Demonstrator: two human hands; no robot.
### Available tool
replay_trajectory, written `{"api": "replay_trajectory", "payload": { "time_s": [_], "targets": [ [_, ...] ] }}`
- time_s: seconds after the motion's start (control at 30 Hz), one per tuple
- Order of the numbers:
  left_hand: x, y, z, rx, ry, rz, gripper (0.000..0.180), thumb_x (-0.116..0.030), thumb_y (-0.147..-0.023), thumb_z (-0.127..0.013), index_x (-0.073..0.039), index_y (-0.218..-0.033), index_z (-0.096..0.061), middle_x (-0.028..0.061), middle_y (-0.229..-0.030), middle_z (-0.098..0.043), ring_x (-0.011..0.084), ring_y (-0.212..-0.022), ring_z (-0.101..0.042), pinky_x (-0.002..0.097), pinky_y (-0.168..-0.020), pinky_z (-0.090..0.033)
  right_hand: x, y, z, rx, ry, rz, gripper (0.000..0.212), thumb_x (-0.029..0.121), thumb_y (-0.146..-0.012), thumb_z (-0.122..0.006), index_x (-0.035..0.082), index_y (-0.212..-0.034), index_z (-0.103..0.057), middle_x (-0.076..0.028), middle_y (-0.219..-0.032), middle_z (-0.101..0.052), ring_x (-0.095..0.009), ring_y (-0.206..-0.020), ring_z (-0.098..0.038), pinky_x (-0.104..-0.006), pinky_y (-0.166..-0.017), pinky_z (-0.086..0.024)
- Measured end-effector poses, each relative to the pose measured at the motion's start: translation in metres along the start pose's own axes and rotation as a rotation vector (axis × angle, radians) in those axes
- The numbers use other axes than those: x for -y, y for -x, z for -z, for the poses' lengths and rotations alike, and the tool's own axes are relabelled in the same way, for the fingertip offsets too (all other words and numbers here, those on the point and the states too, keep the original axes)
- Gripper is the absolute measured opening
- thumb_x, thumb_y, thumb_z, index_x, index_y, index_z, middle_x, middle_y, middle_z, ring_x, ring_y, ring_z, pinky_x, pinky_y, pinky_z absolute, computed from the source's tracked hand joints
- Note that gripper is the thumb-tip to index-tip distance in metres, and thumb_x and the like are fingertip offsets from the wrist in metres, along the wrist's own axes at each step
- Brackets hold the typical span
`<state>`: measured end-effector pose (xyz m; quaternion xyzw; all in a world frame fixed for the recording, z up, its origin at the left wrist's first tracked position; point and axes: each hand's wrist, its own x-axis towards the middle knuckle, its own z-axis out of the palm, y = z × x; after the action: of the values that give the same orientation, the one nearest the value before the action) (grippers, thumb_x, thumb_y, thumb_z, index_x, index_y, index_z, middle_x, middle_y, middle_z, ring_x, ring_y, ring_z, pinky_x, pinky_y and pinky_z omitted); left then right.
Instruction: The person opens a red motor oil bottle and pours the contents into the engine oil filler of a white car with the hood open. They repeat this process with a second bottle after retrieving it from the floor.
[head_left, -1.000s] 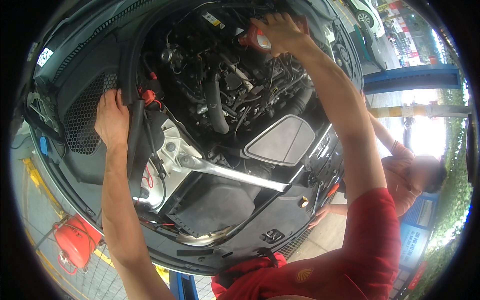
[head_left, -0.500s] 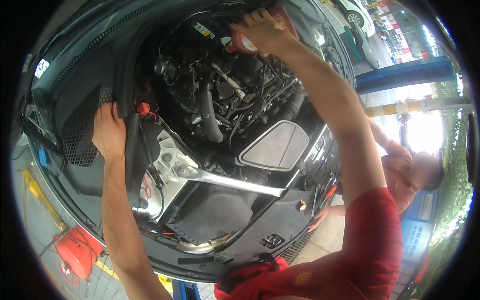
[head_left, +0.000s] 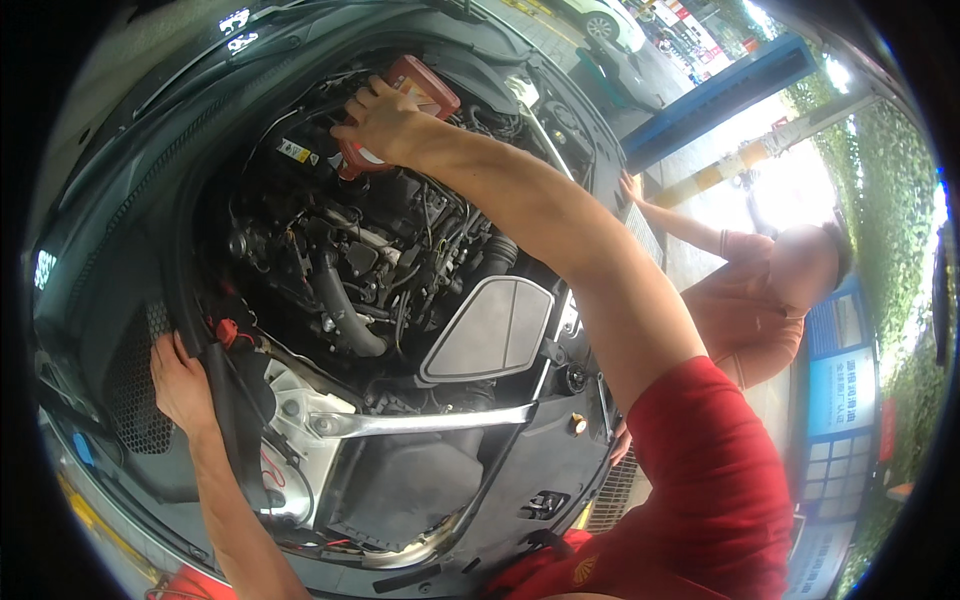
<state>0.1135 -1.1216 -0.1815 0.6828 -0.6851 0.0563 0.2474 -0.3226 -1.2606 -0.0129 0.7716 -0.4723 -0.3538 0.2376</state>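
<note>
A red plastic oil bottle (head_left: 424, 86) lies tilted over the engine (head_left: 400, 235), its neck end low toward the engine's top. My right hand (head_left: 385, 125) is closed around the bottle from above, and my forearm reaches across the engine bay. Whether anything flows from the bottle I cannot make out. On the left, my left hand (head_left: 183, 385) rests on the black cowl trim (head_left: 145, 420), fingers laid beside its mesh panel and the rubber edge. It holds no loose object.
A silver strut brace (head_left: 430, 420) crosses the bay near me. By it lie a grey-framed air filter panel (head_left: 488, 330) and a small yellow cap (head_left: 579, 424). A co-worker in an orange shirt (head_left: 745, 290) stands at the car's right edge. A blue lift post (head_left: 720, 105) rises behind.
My view has turned, so the engine bay sits lower and further left. The bottle stays tilted in my right hand. The co-worker's one arm now reaches out to the car's edge.
</note>
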Motion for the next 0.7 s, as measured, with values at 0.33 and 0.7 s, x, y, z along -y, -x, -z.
{"api": "replay_trajectory", "payload": {
  "time_s": [0.33,0.7],
  "targets": [
    [0.0001,-0.0005,-0.0003,0.004,0.006,0.003,0.030,-0.036,-0.116,-0.052,-0.009,-0.122,-0.065,0.0145,-0.117,-0.071,0.0395,-0.111,-0.069,0.0550,-0.087,-0.056,-0.0013,-0.0054,-0.0001,-0.019,-0.044,0.025,0.095,0.024,-0.087,-0.087,0.037,-0.169,-0.042,-0.007,-0.165,-0.051,-0.029,-0.159,-0.041,-0.0539,-0.133,-0.021],
    [-0.0061,-0.0012,0.0035,-0.008,0.000,0.016,0.027,-0.034,-0.115,-0.054,-0.010,-0.119,-0.066,0.0140,-0.115,-0.071,0.0390,-0.110,-0.069,0.0542,-0.086,-0.057,-0.0005,-0.0088,0.0041,0.039,-0.012,0.031,0.098,0.022,-0.086,-0.088,0.038,-0.170,-0.041,-0.006,-0.168,-0.049,-0.029,-0.160,-0.039,-0.0520,-0.132,-0.023]
  ]
}}
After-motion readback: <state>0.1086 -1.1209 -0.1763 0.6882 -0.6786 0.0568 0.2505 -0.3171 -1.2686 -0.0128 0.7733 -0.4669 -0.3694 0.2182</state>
